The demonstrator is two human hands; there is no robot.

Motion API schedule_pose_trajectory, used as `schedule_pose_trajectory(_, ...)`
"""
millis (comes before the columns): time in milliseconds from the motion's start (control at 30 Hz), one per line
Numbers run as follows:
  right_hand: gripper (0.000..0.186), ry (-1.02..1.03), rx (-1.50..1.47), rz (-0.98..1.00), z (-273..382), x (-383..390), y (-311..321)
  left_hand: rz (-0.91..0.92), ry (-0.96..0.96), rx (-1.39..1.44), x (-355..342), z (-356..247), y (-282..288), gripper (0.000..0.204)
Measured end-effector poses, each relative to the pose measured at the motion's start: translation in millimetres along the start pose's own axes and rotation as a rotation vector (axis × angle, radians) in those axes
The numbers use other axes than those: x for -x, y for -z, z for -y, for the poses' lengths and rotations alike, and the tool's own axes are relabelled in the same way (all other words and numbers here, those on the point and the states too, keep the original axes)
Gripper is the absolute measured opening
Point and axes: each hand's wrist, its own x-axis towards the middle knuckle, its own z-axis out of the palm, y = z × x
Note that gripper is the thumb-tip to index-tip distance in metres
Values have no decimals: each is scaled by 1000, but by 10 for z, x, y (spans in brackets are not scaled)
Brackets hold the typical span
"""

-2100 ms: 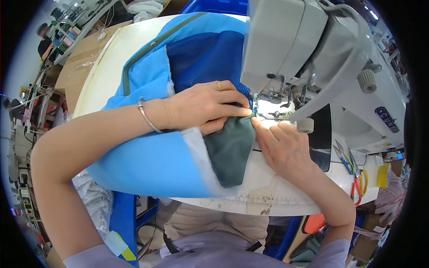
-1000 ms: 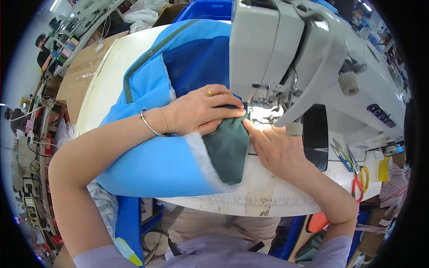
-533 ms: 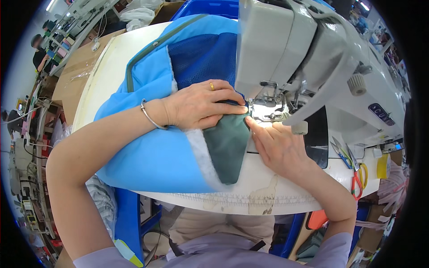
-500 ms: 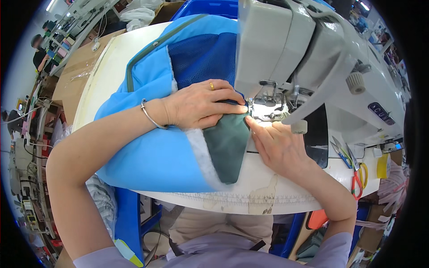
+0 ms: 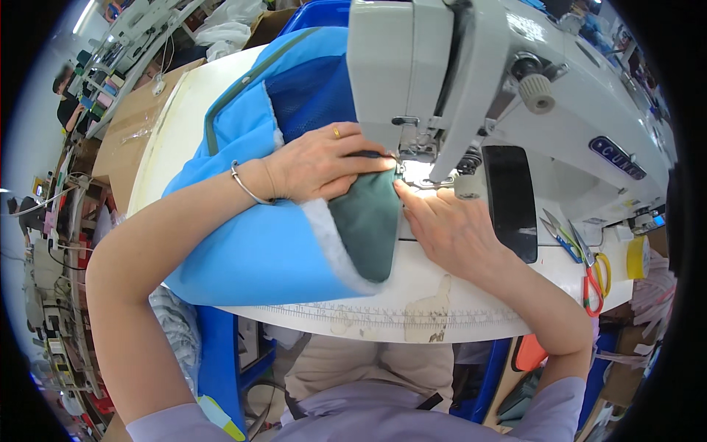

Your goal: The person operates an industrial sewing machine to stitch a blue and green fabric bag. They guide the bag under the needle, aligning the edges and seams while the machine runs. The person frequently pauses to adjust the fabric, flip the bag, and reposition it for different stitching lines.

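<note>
A bulky light-blue padded textile piece (image 5: 250, 258) lies under the white sewing machine (image 5: 401, 66), with dark-green cloth (image 5: 366, 236), blue mesh (image 5: 313, 96) and a fuzzy white edge. My left hand (image 5: 324, 162) rests on it, wearing a ring and bracelet. Its fingers are stretched flat over the fabric toward the lit presser foot (image 5: 418, 168), a dark folded strip showing between them. From the other side, my right hand (image 5: 453, 228) pinches the green cloth's edge beside the foot. Its index fingertip shows there; its thumb is mostly hidden.
Right of the machine bed lie a black rounded panel (image 5: 513, 202), scissors (image 5: 589, 276) with red and yellow handles, and a yellow tape roll (image 5: 638, 258). A printed ruler (image 5: 383, 318) runs along the table's front edge. A person (image 5: 68, 99) works far left.
The whole view has shifted, so the machine appears farther left and the scissors lower its right side less. Both hands stay on the fabric beside the presser foot, with little movement relative to it.
</note>
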Motion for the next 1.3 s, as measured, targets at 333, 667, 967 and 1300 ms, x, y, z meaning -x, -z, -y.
schedule_pose_trajectory(333,37,23,61,-29,28,34,-31,-136,274,-92,45,-339,852,35)
schedule_pose_trajectory(667,25,127,-192,-156,360,-80,110,-262,1612,201,2294,-373,802,64)
schedule_pose_trajectory(967,44,-239,-923,76,1387,-29,346,-1382,1002,524,1177,-1490,1801,43)
schedule_pose_trajectory(1300,45,13,-767,-61,2455,913,90,-1383,1348,892,2691,-3389,557,64)
